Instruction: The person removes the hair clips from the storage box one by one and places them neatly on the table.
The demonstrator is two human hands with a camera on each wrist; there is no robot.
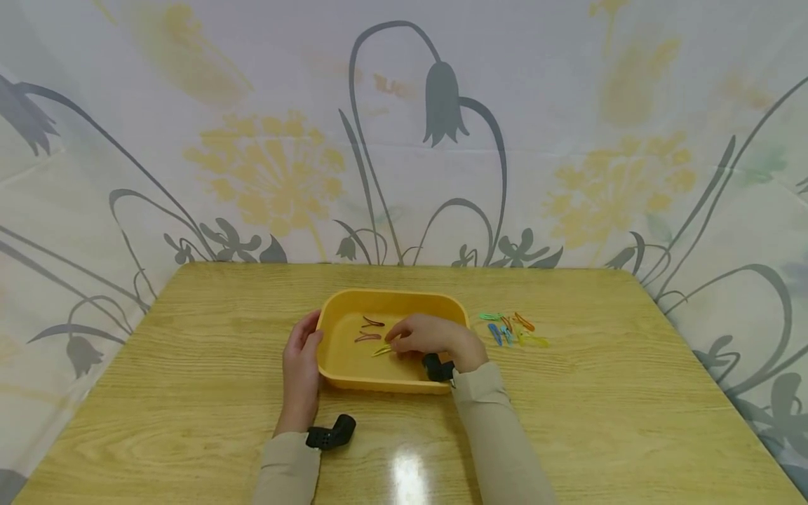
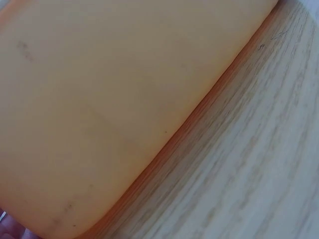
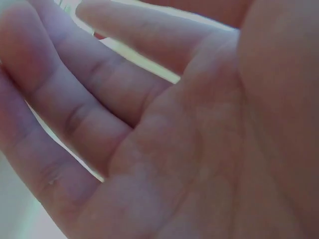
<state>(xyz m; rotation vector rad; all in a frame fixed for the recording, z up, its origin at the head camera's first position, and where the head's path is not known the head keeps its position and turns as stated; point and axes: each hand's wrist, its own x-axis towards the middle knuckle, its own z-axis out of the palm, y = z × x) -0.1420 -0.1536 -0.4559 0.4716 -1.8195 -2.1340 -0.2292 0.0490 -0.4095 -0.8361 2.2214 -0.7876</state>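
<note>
A yellow plastic basin (image 1: 391, 384) stands on the table. My left hand (image 1: 301, 361) holds its left end; in the left wrist view the basin's outer wall (image 2: 99, 109) fills most of the frame, with fingertips at the lower corner. My right hand (image 1: 435, 337) reaches inside, pinching a yellow hair clip (image 1: 381, 350) low over the basin floor. Beside that clip lie a dark red hair clip (image 1: 373, 322) and a pinkish hair clip (image 1: 367, 337). The right wrist view shows the palm and bent fingers of the right hand (image 3: 149, 129); the clip's pinched end is hidden there.
To the right of the basin several hair clips lie in a loose group on the wooden table (image 1: 600, 393), among them a green clip (image 1: 489, 317), a blue clip (image 1: 495, 334) and an orange clip (image 1: 524, 322). A flower-patterned cloth (image 1: 404, 175) hangs behind the table.
</note>
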